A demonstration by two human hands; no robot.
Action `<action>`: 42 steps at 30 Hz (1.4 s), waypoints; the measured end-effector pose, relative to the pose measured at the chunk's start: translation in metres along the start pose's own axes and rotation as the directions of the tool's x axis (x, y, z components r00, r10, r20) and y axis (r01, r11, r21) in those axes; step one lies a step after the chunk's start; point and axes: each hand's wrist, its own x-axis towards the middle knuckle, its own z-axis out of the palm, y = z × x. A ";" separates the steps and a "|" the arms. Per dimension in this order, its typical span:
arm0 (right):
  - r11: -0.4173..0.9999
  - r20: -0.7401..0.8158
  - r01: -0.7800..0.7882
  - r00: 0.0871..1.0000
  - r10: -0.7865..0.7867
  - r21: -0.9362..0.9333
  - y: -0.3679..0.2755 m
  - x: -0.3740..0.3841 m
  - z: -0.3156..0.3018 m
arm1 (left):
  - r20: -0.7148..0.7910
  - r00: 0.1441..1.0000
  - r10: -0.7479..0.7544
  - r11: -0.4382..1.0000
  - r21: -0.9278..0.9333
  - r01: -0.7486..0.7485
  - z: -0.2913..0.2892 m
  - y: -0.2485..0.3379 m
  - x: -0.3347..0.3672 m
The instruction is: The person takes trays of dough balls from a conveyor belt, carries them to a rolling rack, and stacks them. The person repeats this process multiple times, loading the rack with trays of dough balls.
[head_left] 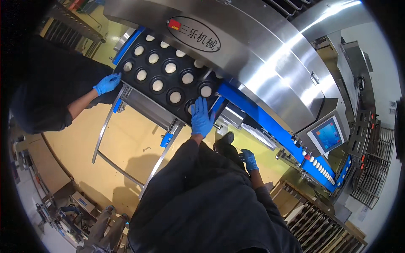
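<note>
Head view: left hand (202,119) resting flat at near right corner of dark tray (157,98), grip wide, grasping nothing. Dough pieces (170,68) sitting in rows. Pressing lightly, avoiding dough, seeming best. Steel hood (253,50) hiding tray's far side; right hand (249,160) hanging apart, grip impossible to tell.

Blk tray (163,76) – wht dough (170,68)
</note>
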 end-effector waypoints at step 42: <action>0.888 0.274 0.288 0.942 -0.195 -0.360 -0.069 0.036 0.024 | -0.030 0.998 0.047 0.997 -0.058 -0.049 0.024 -0.033 0.022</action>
